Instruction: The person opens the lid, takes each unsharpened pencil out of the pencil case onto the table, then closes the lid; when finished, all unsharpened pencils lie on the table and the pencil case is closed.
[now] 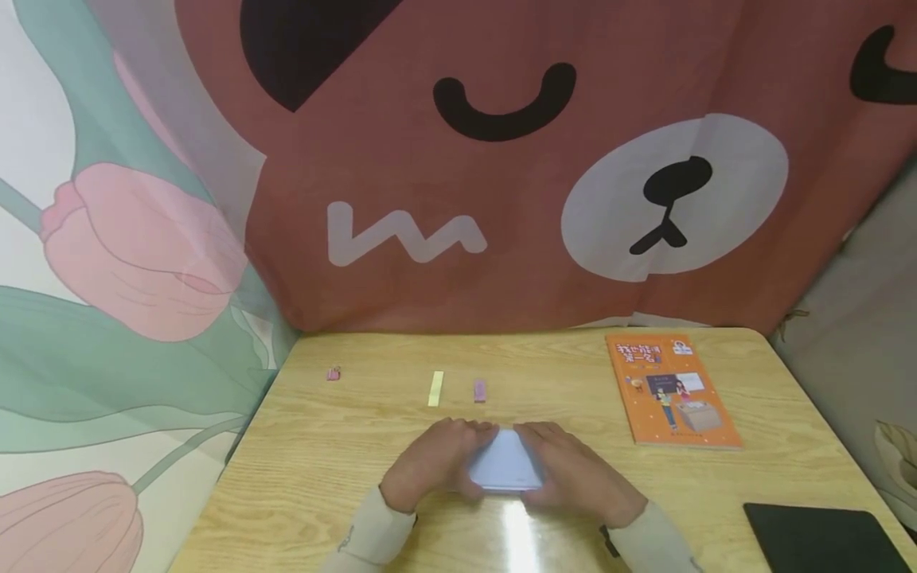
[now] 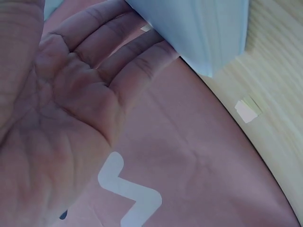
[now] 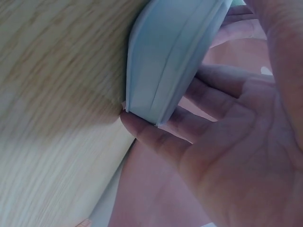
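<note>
A thick light blue notebook (image 1: 505, 461) is held between both hands over the front middle of the table. My left hand (image 1: 442, 461) grips its left side, with the thumb at the near corner and the fingers toward the far edge. From the other side my right hand (image 1: 579, 469) holds it the same way. The right wrist view shows the notebook's pale edge (image 3: 163, 71) close to the wood, with fingertips at its corner. In the left wrist view, fingers reach the notebook (image 2: 203, 33) from beside it.
Beyond the hands lie a yellow strip (image 1: 435, 388) and a small purple piece (image 1: 480, 390). A pink binder clip (image 1: 333, 373) sits at the far left. On the right are an orange book (image 1: 673, 398) and a flat black item (image 1: 824, 537). A printed cloth (image 1: 430, 294) hangs behind the table.
</note>
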A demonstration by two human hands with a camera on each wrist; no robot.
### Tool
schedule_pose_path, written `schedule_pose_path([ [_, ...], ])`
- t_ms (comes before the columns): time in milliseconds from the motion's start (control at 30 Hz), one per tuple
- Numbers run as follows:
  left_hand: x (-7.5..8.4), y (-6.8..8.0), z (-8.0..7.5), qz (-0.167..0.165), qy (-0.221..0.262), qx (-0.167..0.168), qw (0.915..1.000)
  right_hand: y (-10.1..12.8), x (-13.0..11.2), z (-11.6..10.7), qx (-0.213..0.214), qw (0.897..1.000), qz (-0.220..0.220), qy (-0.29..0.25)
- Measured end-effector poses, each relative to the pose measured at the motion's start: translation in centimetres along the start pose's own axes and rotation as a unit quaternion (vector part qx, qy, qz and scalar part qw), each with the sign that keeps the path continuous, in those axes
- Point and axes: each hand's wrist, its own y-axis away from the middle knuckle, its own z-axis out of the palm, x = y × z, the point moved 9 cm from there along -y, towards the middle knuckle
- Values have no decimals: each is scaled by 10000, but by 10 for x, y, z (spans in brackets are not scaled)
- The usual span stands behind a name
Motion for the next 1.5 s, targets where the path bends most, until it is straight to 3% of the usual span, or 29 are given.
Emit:
schedule_pose_path([
  [300,-1,1,-2,124,174,15,9998,0,-4,-3,-52,9999,-21,-117],
  [533,-13,0,0,-85,1342,-311,9904,-2,-1,-1,-215,9995,202,-62],
  [767,-19,7,-6,133,1991,-434,9789,-1,8,-1,-565,9973,395,-269],
  [900,-30,9,-15,28,2165,-324,9757,0,16,-18,-673,9944,523,-620],
  [1033,-41,9,-23,-208,2275,-181,9734,-3,15,-42,-450,9953,207,-830],
  [1133,-44,10,-25,-303,2251,-121,9738,-2,19,-49,-413,9932,213,-1072],
  [1267,-44,18,-30,-420,2103,253,9764,-3,33,-47,-305,9877,501,-1447],
  [1500,-44,49,-38,-398,1633,1655,9718,-11,50,-45,177,9836,695,-1656],
])
